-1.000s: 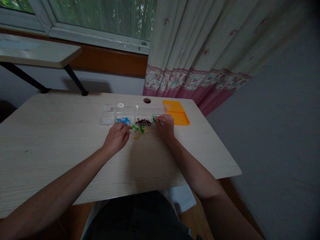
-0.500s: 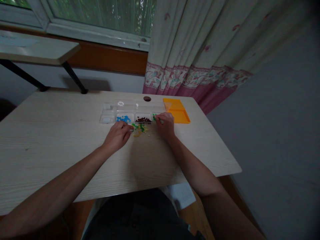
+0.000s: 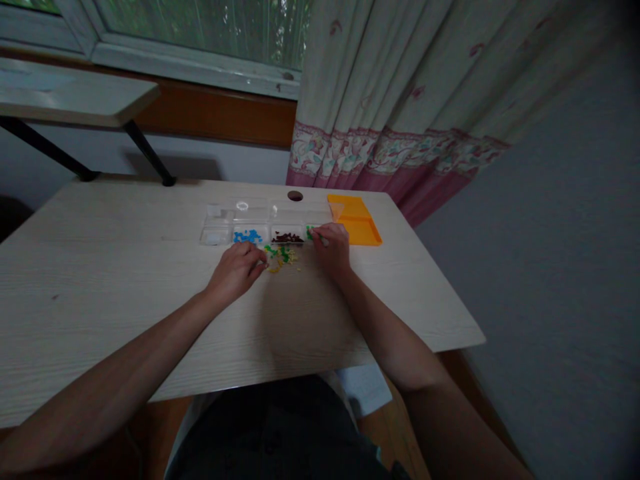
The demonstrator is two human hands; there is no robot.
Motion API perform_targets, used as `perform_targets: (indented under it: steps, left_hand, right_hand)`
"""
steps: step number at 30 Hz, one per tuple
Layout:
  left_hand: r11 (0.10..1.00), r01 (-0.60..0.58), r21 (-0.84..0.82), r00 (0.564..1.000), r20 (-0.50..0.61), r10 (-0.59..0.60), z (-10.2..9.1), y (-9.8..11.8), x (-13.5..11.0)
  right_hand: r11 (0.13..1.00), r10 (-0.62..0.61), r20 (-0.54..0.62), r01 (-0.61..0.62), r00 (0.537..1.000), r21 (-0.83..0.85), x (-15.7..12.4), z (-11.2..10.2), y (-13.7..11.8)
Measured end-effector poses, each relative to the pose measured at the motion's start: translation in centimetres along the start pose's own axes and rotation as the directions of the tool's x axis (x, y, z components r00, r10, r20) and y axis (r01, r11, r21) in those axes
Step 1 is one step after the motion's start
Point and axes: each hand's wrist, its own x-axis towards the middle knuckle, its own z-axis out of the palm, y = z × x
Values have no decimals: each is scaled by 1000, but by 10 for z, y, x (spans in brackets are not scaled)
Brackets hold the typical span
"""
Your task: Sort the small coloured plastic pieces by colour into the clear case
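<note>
A clear compartment box point(image 3: 223, 215) lies on the pale wooden table point(image 3: 125, 280); its front cells hold blue beads point(image 3: 247, 236), dark brown beads point(image 3: 287, 237) and a few green beads point(image 3: 309, 233). A small loose pile of green and yellow beads point(image 3: 281, 257) lies on the table in front of it. My left hand point(image 3: 236, 270) rests beside the pile with its fingers curled, the tips touching the pile's left edge. My right hand point(image 3: 333, 248) is closed in a pinch at the green cell; what it pinches is too small to name.
An orange lid or tray point(image 3: 356, 220) lies right of the box. A round cable hole point(image 3: 295, 195) sits behind the box. A second table point(image 3: 70, 100) stands at the back left under the window. A flowered curtain point(image 3: 390, 100) hangs at the back right.
Both hands stay almost where they were. My left hand's fingertips have edged slightly towards the loose pile. The view has shifted up a little.
</note>
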Motion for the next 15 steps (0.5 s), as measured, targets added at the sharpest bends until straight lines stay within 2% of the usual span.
perform_targets:
  steps: [6,9,11,13,15]
  left_hand:
    - [990,36,135,999,7,-37,-4,3,0]
    - [994,35,105,999,-25,-33,-3,-2,0]
    - [999,39,1,997,-64,-38,-1,-4,1]
    - [983,62,-171,990,-113,-82,2,-5,2]
    - [907,122,-402,975,-123,-185,3,-1,4]
  right_hand:
    - [1000,-9,-6,9,1000,3,0,0,1]
    - [1000,-3,12,3,1000,1,0,-3,-1]
    - [1000,-5,30,6,1000,-6,0,-6,-7]
    - [999,-51,55,51,997,-2,-1,-10,-19]
    - [989,-150,65,148,987,24,-4,-15,-34]
